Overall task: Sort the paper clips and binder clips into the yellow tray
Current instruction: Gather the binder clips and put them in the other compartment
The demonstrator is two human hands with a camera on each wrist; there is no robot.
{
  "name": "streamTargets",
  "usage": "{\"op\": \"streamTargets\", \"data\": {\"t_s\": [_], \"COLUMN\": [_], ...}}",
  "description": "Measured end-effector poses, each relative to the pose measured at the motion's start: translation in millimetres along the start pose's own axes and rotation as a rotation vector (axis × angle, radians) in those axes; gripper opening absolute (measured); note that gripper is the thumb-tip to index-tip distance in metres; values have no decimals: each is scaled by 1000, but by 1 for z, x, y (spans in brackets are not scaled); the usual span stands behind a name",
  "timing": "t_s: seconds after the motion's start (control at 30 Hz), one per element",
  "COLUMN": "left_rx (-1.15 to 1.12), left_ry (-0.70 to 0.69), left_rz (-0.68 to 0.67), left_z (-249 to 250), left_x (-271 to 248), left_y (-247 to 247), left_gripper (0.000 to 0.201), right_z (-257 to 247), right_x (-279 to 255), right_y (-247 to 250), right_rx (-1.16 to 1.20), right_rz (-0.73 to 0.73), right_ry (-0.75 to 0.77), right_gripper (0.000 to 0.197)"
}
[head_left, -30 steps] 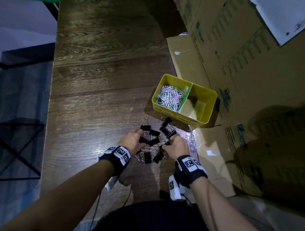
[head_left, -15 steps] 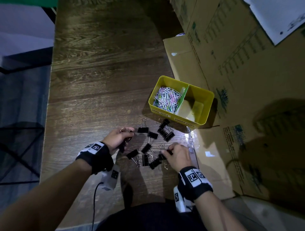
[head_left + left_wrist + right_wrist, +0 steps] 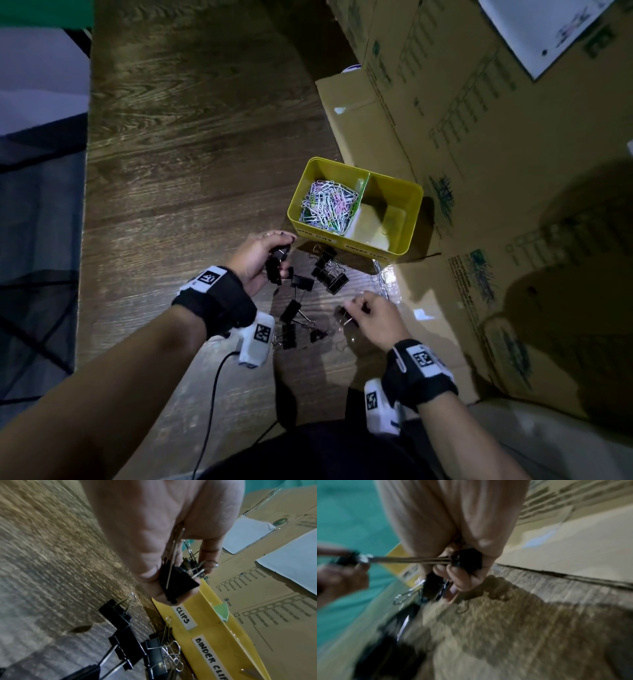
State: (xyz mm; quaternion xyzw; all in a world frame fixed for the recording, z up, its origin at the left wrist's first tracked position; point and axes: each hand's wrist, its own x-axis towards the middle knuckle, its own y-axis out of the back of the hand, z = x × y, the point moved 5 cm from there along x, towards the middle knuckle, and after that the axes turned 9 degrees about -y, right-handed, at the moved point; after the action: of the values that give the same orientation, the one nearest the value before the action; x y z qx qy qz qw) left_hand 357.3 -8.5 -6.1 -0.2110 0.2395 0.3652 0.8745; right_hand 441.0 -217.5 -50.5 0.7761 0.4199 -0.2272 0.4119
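**Both hands holding black binder clips beside the yellow tray**

The left hand's fingers [image 3: 173, 591] are curled tight round a small bunch of black binder clips [image 3: 178, 586], thumb pressed on one side and wire handles poking out past the fingertips. That left hand [image 3: 260, 260] hangs just above the counter [image 3: 191, 144], palm turned inward, right at the near-left corner of the yellow tray [image 3: 356, 241]; its forearm comes in from the lower left with a black wrist strap.

The right hand's fingers [image 3: 462, 580] are bunched together and pinch another binder clip [image 3: 467, 559] by its black body, its wire handles sticking out sideways; the wrist view is blurred. This right hand [image 3: 376, 318] is low over the counter, knuckles up, near the edge of the flattened cardboard [image 3: 479, 171], with its forearm reaching in from the lower right.

Between the two hands, loose binder clips [image 3: 329, 274] lie scattered on the counter, one cluster just in front of the tray's near wall.

The tray stands on the counter against the cardboard. Its left compartment is full of coloured paper clips [image 3: 327, 207]; the right compartment, labelled for binder clips, holds none that can be made out.
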Motion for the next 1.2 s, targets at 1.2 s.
{"op": "streamTargets", "data": {"t_s": [1.2], "left_rx": [1670], "left_ry": [-1080], "left_rz": [-648], "left_z": [14], "left_x": [6], "left_y": [-98], "left_gripper": [9], "right_z": [-126], "right_x": [65], "right_y": [101], "right_rx": [-127], "right_rz": [169], "right_ry": [260], "right_gripper": [43]}}
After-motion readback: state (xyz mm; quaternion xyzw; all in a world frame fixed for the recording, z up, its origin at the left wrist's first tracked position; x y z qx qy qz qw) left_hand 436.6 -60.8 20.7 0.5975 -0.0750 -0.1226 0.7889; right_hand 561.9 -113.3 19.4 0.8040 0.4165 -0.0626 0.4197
